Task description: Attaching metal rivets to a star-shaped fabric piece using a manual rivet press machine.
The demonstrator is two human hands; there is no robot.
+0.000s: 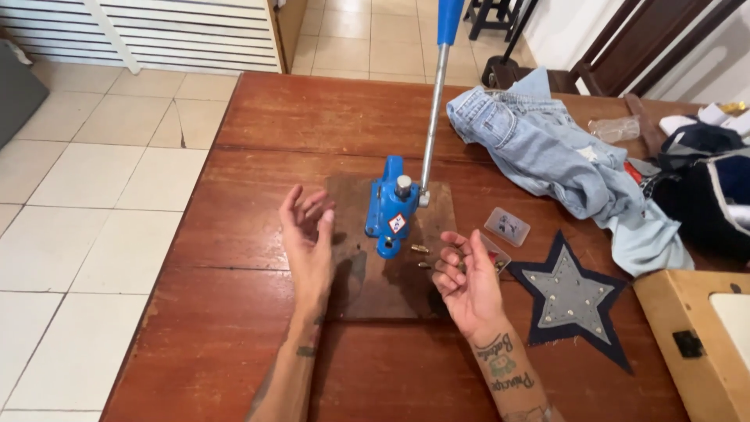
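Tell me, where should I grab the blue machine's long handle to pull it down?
Probably at the blue grip on top of the lever. The lever stands almost upright from the press, so reach from the front and wrap your fingers around it. The right hand is nearest.

A single view from a camera worn on the person's head, looking steeply down and forward over a reddish wooden table (pixel 258 117). The landmark is a blue hand press (pixel 388 207), which sits near the middle of the picture at about arm's reach. Nearer the camera than the press, both forearms enter from the bottom edge. Left of the press, the table edge and pale floor tiles (pixel 86 195) show. Beyond the press, the view reaches the table's far edge and more floor.
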